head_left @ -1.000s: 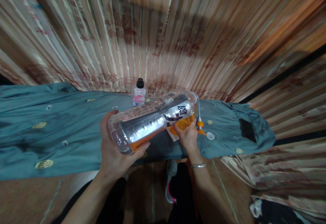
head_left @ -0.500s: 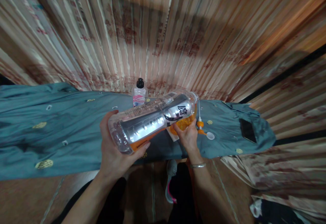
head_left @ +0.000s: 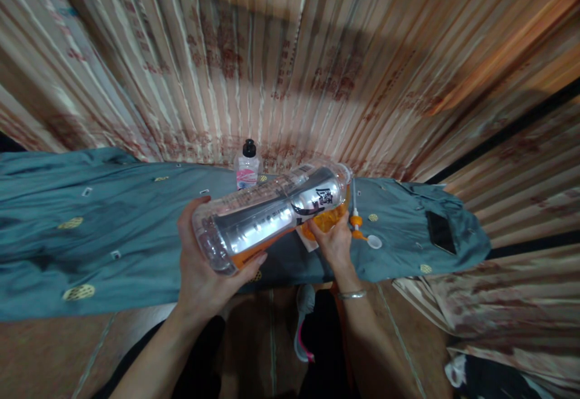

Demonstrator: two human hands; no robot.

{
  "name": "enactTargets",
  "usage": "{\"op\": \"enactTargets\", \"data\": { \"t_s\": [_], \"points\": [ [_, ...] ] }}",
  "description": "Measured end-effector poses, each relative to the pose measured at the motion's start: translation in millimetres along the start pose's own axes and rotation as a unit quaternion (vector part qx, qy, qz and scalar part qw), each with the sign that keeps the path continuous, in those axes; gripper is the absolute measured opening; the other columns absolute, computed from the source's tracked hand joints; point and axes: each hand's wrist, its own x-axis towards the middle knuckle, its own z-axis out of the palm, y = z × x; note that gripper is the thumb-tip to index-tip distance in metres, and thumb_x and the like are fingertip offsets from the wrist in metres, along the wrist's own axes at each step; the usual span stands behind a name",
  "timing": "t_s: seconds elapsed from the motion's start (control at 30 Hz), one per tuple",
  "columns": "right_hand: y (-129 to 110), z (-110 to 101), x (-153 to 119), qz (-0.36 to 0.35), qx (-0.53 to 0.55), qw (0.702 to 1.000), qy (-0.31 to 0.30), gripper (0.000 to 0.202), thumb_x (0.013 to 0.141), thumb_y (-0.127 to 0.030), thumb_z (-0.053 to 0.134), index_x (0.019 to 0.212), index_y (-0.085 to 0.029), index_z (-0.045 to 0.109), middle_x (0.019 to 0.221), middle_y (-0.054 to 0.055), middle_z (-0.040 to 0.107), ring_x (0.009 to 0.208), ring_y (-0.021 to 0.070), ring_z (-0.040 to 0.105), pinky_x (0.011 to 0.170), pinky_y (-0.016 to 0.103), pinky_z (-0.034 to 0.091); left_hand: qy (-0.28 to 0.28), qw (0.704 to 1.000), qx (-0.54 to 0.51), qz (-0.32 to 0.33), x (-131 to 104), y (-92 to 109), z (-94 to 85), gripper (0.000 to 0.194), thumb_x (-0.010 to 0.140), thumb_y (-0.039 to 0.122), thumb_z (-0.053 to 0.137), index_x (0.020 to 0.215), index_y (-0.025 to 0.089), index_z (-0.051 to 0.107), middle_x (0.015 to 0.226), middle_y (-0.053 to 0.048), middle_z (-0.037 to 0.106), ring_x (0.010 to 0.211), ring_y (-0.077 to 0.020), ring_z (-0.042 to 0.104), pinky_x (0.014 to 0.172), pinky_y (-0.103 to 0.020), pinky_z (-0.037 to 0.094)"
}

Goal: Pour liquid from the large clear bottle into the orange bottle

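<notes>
A large clear bottle with a silver label lies tilted in the air, its base at the left and its neck at the upper right. My left hand is wrapped round its base end. Below the neck, my right hand has its fingers round an orange container, partly hidden by the large bottle. An orange and white pump lies on the cloth just right of that hand, beside a small white round piece. Behind the large bottle stands a small clear bottle with a black cap.
A teal cloth with yellow patterns covers the narrow table. On its right end lies a black phone. A pleated patterned curtain hangs along the far edge. Dark fabric is on the floor at lower right.
</notes>
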Motion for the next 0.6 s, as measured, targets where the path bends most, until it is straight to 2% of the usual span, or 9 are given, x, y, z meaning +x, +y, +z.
{"op": "enactTargets", "data": {
  "t_s": [0.2,0.43,0.6],
  "points": [
    [-2.2,-0.1,-0.1,0.01,-0.01,1.0,-0.001,0.103,0.077,-0.066,0.081,0.154,-0.006,0.048,0.119,0.024,0.08,0.106,0.0413,0.081,0.09,0.048,0.064,0.016,0.999,0.014,0.026,-1.7,-7.4,1.6,0.097,0.076,0.068,0.091,0.156,0.029,0.05,0.144,-0.01,0.063,0.113,-0.0283,0.075,0.093,-0.046,0.069],
    [-1.7,-0.8,-0.8,0.022,0.0,1.0,-0.002,0.108,0.074,-0.07,0.076,0.154,-0.003,0.047,0.116,0.026,0.081,0.104,0.0436,0.08,0.091,0.052,0.064,0.006,1.0,-0.011,-0.01,-3.6,-5.8,3.0,0.096,0.075,0.056,0.093,0.156,0.031,0.048,0.14,-0.008,0.065,0.112,-0.0291,0.074,0.097,-0.047,0.067],
    [-1.1,-0.2,-0.3,0.029,-0.005,1.0,-0.008,0.107,0.072,-0.072,0.075,0.149,-0.001,0.05,0.111,0.028,0.082,0.102,0.0468,0.08,0.091,0.055,0.063,-0.005,0.999,-0.026,-0.039,-4.6,-5.9,4.3,0.102,0.068,0.052,0.096,0.153,0.025,0.047,0.129,-0.009,0.069,0.108,-0.03,0.076,0.092,-0.045,0.067]
  ]
}}
